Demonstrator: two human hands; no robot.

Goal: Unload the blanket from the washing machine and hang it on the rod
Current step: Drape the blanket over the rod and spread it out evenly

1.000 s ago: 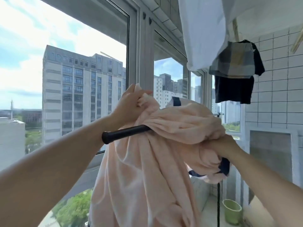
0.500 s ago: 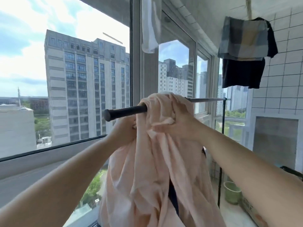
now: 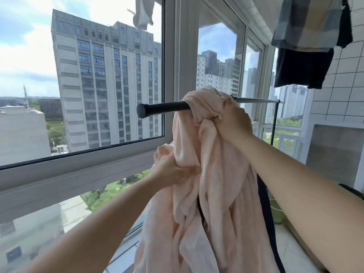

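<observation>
Ok, blanket [image 3: 212, 174] already over rod [image 3: 165, 108], bunched up. My right hand [image 3: 233, 123] grips the wad at rod; left hand [image 3: 171, 170] fingers clutch fabric below. Unload done, spreading along rod left imo.

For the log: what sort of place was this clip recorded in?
Most likely an enclosed, high-rise apartment balcony used for drying laundry. Large windows look out on tower blocks from well above ground, a pink blanket is draped over a drying rod, and hung clothes dangle beside a white tiled wall.
</observation>
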